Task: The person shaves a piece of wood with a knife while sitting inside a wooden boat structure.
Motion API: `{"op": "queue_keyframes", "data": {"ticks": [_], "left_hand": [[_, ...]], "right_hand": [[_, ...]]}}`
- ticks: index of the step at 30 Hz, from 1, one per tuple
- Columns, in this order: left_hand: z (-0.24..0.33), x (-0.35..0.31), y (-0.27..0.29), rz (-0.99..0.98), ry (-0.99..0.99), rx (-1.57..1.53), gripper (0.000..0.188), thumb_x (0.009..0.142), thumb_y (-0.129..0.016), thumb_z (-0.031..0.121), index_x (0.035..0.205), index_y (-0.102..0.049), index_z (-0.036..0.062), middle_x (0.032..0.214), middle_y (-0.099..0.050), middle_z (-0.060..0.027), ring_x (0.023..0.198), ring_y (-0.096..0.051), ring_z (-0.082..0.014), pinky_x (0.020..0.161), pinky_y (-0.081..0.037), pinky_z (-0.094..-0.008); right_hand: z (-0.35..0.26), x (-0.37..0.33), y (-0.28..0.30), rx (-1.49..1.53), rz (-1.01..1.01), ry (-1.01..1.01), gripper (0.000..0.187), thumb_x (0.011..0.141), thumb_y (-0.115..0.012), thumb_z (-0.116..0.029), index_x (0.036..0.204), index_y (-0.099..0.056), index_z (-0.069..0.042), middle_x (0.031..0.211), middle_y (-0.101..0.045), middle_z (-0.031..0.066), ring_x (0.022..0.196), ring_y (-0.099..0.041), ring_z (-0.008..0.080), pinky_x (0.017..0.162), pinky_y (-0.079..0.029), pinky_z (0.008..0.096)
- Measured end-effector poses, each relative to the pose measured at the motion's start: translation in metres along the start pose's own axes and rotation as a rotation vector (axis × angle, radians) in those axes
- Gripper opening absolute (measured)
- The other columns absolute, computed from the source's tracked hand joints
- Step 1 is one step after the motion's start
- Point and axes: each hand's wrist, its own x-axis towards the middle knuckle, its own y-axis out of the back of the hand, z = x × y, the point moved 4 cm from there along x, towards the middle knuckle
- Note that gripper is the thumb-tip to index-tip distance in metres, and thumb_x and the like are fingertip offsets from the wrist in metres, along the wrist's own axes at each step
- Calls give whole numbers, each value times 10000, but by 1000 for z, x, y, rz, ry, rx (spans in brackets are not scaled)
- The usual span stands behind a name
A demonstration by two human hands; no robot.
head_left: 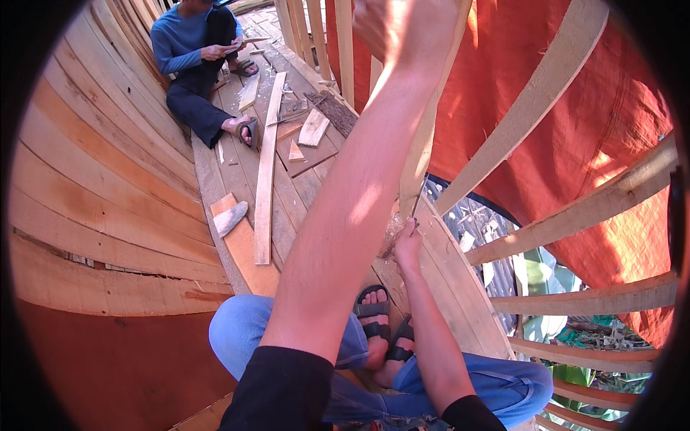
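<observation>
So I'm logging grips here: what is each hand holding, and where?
Left hand grips the upright wooden rib near its top; right hand pinches a thin metal tool at its lower end.

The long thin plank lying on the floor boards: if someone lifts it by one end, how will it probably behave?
The long plank looks thin and narrow, so it would probably sag or flex somewhat. It seems to be pale, bare wood, so likely fairly light. It lies flat, so it should slide, not roll, over the floor boards.
</observation>
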Motion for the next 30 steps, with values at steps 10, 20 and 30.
{"op": "queue_keyframes", "data": {"ticks": [10, 20, 30], "left_hand": [[0, 0, 24, 129, 6, 155, 673, 764, -722, 322, 1186, -389, -83, 840, -611, -278, 809, -623, -434, 717, -484, -497], [-11, -12, 92, 34, -147, 240, 849, 766, -670, 619, 1127, -316, -63, 951, -575, -248, 911, -630, -363, 774, -535, -395], [-53, -23, 162, -113, 117, -263, 568, 798, -770, 185, 1211, -456, -45, 1106, -593, -125, 917, -619, -189, 828, -553, -331]], "right_hand": [[-38, -37, 6, 43, -148, -128, 535, 989, -346, -390, 1008, -602, 80, 836, -605, 335, 849, -601, 471, 761, -453, 506], [-55, -62, 16, 44, -43, 140, 513, 981, -384, -417, 901, -593, 44, 780, -612, 284, 765, -604, 444, 713, -462, 500], [-87, -70, 29, -117, -211, 221, 479, 973, -402, -429, 893, -604, -2, 804, -641, 262, 808, -621, 454, 735, -488, 519]]}}
